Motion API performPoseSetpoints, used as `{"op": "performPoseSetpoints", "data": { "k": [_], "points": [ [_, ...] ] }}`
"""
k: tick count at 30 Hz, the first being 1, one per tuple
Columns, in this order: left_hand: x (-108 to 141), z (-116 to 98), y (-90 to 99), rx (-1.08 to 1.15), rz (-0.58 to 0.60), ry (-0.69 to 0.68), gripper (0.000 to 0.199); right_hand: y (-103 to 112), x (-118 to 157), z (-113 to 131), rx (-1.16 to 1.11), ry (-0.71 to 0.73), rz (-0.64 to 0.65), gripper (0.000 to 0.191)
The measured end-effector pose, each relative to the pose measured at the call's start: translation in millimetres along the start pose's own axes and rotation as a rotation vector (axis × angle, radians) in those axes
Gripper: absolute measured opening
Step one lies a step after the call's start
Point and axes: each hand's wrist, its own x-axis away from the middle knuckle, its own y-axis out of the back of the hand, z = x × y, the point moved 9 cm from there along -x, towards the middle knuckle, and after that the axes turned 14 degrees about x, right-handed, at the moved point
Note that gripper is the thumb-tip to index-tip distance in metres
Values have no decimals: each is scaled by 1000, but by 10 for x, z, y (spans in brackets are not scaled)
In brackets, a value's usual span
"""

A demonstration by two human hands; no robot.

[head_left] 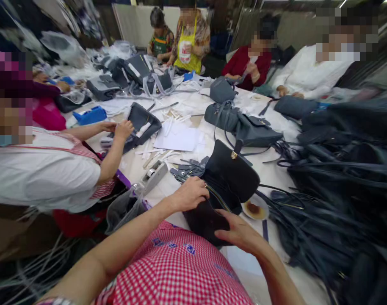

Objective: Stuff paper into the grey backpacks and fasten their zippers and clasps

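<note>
A dark bag lies at the table's near edge against the checked apron, its flap raised and folded back, with a gold clasp on it. My left hand grips the bag's upper left edge, fingers curled over the rim beside a zipper. At the bag's right side is my right hand, thumb and fingers apart around the dark material, holding it. Small dark straps or tabs lie just beyond my left hand. A round dish with brown stuff sits right of the bag.
Dark bags and straps pile up on the right. A tape dispenser and white papers lie ahead to the left. A co-worker at the left handles another bag. Several people sit across the table, with more bags between.
</note>
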Motion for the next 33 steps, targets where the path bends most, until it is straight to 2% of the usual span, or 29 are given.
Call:
{"op": "performPoseSetpoints", "data": {
  "k": [3, 5, 7, 9, 10, 12, 14, 15, 17, 20, 24, 28, 33],
  "points": [
    [-70, 161, 22, 37, -79, 89, 12, -25, -80, -6, -194, 15, -19, 37],
    [-62, 196, 83, 34, -200, 131, 11, -89, -108, -47, -349, -17, 13, 37],
    [23, 152, 156, 24, -356, 148, 13, -157, -115, -98, -475, -62, 56, 39],
    [147, 73, 117, 83, -415, 149, 17, -152, -121, -159, -534, -102, 40, 40],
    [202, 44, 29, 142, -377, 161, 16, -127, -128, -186, -551, -114, 18, 41],
    [312, 34, -234, 280, -227, 238, 10, -63, -151, -217, -569, -125, -25, 41],
    [428, 74, -502, 397, -92, 368, 21, -19, -181, -212, -571, -124, -42, 41],
    [478, 109, -601, 457, -62, 438, 27, -12, -195, -197, -569, -121, -39, 40],
    [549, 201, -732, 619, -81, 582, 30, -25, -214, -142, -580, -104, -14, 38],
    [588, 328, -867, 857, -150, 748, 22, -68, -215, -53, -642, -61, 30, 40],
    [594, 385, -1138, 1065, -48, 879, 31, -89, -197, -39, -660, -48, 49, 37],
    [609, 402, -1313, 1205, -6, 939, 21, -50, -196, -76, -639, -50, 12, 36],
    [608, 427, -1367, 1208, 0, 943, 7, -76, -203, -111, -659, -62, 20, 36]
  ]
}}
